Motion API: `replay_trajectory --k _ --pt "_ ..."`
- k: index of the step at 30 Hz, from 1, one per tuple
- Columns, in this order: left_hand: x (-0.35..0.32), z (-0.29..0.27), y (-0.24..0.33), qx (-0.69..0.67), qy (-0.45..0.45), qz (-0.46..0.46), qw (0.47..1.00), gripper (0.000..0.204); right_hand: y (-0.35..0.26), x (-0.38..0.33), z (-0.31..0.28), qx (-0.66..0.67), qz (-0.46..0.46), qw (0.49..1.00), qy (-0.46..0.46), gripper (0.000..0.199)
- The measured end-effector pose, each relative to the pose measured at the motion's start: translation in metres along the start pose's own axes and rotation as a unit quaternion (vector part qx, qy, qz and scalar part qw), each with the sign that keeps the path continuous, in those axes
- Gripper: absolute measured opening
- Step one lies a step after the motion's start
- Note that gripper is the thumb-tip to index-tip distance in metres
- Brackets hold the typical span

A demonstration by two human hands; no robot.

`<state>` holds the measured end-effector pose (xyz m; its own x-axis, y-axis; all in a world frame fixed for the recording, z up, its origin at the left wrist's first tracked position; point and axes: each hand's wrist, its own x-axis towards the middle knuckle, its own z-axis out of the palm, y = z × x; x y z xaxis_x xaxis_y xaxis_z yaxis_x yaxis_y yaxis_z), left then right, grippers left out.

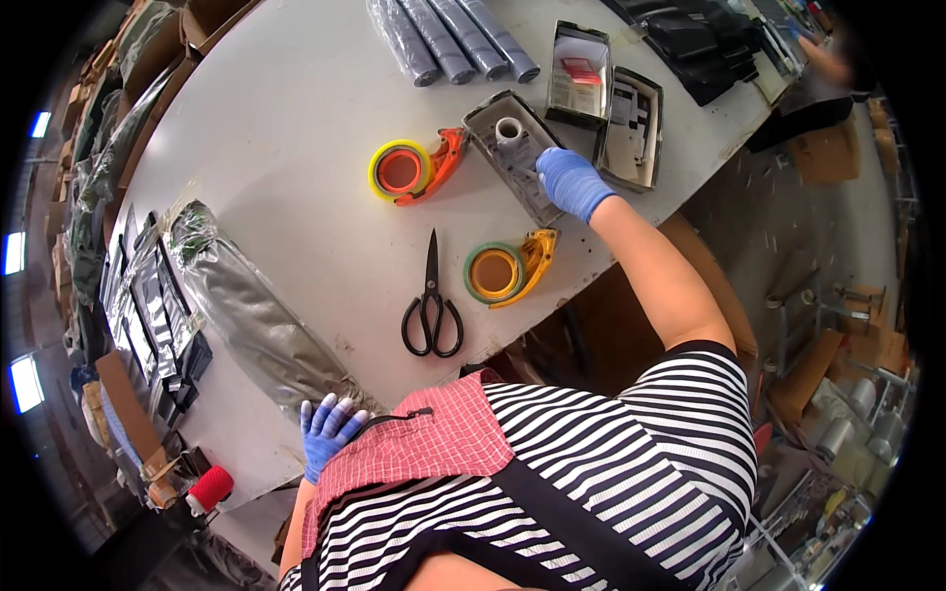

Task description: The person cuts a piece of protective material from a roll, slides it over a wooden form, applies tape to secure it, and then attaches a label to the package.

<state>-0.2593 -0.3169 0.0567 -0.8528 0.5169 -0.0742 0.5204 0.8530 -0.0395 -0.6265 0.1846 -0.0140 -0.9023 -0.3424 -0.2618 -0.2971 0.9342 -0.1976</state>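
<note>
My right hand, in a blue glove, reaches over a narrow open box with dark edges. Its fingers are curled at the box's right side; whatever they hold, if anything, is hidden. Inside that box stands a small white roll, left of my fingertips. At the lower left my left hand, also gloved in blue, has its fingers spread. It lies by the near end of a long grey package in clear plastic, beside my red checked apron; nothing shows in its grasp.
Black scissors lie mid-table between a yellow-and-orange tape dispenser and a green-and-yellow one. Two more boxes, one holding a red item, adjoin the first. Wrapped grey rolls lie at the back; a red spool is lower left.
</note>
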Motion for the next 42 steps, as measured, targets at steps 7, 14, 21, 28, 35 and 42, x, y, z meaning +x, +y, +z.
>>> replay_trajectory --k 7,14,21,28,35,42 --pt "0.05 -0.069 -0.001 -0.284 -0.147 -0.079 0.944 0.038 -0.01 -0.016 -0.058 0.121 0.05 0.991 -0.009 0.018" --pt "0.162 -0.119 0.024 -0.722 -0.118 -0.301 0.612 0.044 -0.123 -0.109 -0.078 0.273 -0.155 0.942 0.115 0.019" --pt "0.185 -0.082 0.049 -0.739 -0.084 -0.325 0.584 0.046 -0.229 -0.143 -0.018 0.397 -0.238 0.856 0.229 0.03" --pt "0.183 -0.088 0.049 -0.72 -0.015 -0.333 0.609 0.03 -0.22 -0.148 -0.011 0.684 -0.027 0.728 -0.035 0.031" --pt "0.182 -0.093 0.06 -0.675 0.074 -0.37 0.634 0.048 -0.225 -0.151 -0.013 0.744 0.016 0.654 -0.135 0.023" --pt "0.174 -0.088 0.054 -0.656 0.05 -0.224 0.719 0.061 -0.216 -0.15 -0.019 0.733 0.027 0.659 -0.168 0.024"
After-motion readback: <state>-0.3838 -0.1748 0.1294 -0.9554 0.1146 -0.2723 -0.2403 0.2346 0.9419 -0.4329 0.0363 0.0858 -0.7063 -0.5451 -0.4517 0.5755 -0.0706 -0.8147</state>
